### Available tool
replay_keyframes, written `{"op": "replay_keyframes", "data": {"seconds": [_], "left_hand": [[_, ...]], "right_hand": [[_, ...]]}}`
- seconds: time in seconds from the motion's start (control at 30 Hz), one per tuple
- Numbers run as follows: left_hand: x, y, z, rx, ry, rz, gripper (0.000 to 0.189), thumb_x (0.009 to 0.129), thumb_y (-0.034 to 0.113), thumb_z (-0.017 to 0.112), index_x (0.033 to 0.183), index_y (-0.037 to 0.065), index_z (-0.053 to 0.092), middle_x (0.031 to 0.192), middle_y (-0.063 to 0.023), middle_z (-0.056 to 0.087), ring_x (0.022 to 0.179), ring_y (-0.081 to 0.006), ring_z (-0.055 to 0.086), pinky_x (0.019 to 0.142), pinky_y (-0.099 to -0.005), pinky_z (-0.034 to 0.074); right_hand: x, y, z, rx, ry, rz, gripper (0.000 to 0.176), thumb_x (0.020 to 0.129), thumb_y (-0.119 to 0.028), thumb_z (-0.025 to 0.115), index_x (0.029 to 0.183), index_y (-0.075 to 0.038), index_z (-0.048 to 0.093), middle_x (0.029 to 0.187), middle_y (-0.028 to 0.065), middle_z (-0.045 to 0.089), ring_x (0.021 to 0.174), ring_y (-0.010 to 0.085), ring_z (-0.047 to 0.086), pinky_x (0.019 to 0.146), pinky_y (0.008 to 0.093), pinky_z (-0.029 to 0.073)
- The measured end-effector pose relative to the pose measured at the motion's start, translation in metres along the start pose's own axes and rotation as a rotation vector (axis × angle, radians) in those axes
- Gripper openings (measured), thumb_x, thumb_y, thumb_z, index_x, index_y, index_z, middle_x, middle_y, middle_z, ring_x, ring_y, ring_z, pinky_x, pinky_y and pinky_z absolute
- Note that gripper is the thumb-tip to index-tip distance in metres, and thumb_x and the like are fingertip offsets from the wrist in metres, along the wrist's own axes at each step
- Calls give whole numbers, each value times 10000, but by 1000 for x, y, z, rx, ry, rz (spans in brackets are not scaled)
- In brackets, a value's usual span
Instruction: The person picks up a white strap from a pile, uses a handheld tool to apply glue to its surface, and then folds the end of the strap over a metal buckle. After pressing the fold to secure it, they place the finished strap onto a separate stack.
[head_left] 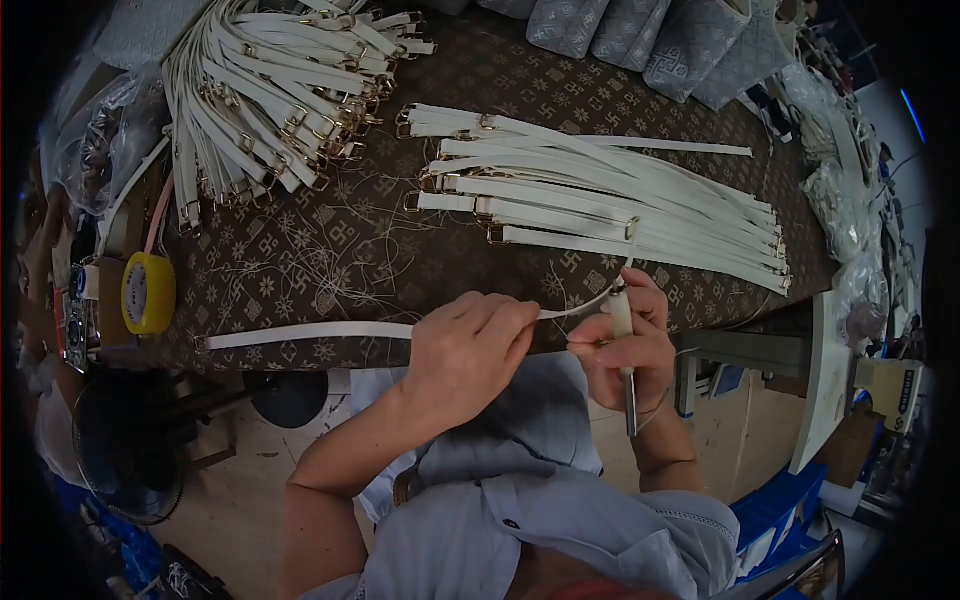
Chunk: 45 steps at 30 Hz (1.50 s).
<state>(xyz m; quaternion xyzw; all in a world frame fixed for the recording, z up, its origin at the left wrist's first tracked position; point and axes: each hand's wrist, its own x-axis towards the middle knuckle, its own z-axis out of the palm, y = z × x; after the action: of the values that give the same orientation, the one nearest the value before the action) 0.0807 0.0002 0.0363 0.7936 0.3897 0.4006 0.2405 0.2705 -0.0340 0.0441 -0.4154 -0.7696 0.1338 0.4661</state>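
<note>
My left hand (468, 358) is closed around a white strap (310, 334), whose flat tail lies along the table's near edge to the left. Past my fingers the strap curves toward my right hand (632, 345). That hand is closed on a slim tool (629, 390) with a pale body and a metal end pointing down; its exact kind I cannot make out. A small buckle (632, 228) shows just above my right fingertips, at the edge of a row of white buckled straps (600, 200). My right fingers partly hide where strap and tool meet.
A large bundle of white straps with gold buckles (270, 100) lies at the back left. Loose thread ends (320, 260) are scattered on the brown patterned cloth (540, 85). A yellow tape roll (148, 293) stands at left, a fan (130, 445) below. Grey patterned pieces (690, 50) sit at the back.
</note>
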Motion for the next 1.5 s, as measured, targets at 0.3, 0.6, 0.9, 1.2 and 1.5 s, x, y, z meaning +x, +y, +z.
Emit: {"op": "replay_keyframes", "data": {"seconds": [0.3, 0.6, 0.9, 1.2, 1.5], "left_hand": [[-7, -27, -2, 271, 193, 483, 205, 626, 38, 668, 825, 53, 623, 879, -48, 611, 677, -180, 569, 539, -268, 427], [-13, -33, 0, 137, 278, 444, 197, 644, -14, 716, 803, 51, 620, 890, -61, 628, 664, -195, 574, 550, -275, 447], [-17, -30, 1, 80, 259, 371, 211, 668, -35, 710, 811, 60, 586, 892, -64, 624, 675, -207, 580, 565, -285, 459], [-23, -29, 1, 31, 266, 364, 273, 659, -40, 705, 845, 75, 540, 899, -74, 624, 701, -223, 593, 593, -294, 473], [-21, -19, 2, -89, 274, 278, 307, 658, -50, 705, 878, 71, 529, 897, -85, 616, 722, -233, 588, 612, -309, 483]], "right_hand": [[-2, 2, -5, 52, 110, 72, 217, 661, -36, 733, 663, -181, 572, 791, -49, 674, 886, 191, 525, 983, 469, 343], [-7, 6, 1, 72, 135, 96, 207, 662, -15, 713, 664, -170, 577, 793, -41, 677, 882, 194, 529, 986, 467, 340], [-6, 5, 0, 49, 45, 26, 320, 749, -49, 701, 887, -194, 451, 768, 4, 669, 958, 207, 524, 995, 517, 294], [-10, 6, 5, 174, 103, 35, 269, 679, -78, 735, 848, -158, 541, 845, 23, 688, 956, 242, 551, 1001, 488, 312], [-10, -5, 18, 222, 14, 127, 347, 689, -111, 773, 940, -119, 533, 900, 66, 675, 883, 279, 613, 860, 405, 432]]}}
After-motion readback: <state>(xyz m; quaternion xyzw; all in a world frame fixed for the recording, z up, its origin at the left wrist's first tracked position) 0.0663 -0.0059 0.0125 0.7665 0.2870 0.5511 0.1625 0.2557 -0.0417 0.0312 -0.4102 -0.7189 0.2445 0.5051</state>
